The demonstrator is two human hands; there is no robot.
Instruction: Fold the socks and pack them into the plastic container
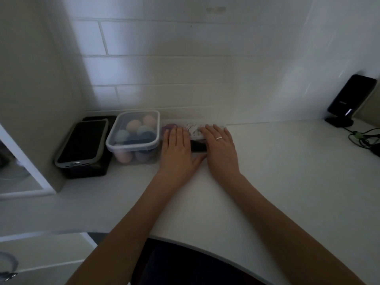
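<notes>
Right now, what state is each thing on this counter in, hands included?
Plastic container: lid on, socks visible inside.
Left hand: flat, palm down on that lid.
Right hand: flat, palm down on that lid.
Container of round sponges: lid shut.
Phone in grey case: screen dark, lying on a black box.
Phone on stand: propped upright, mostly dark.

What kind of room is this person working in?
Probably a home, perhaps a kitchen nook: white brick-pattern wall tiles, a smooth white countertop, and a dark phone on a charging stand in the corner.
</notes>
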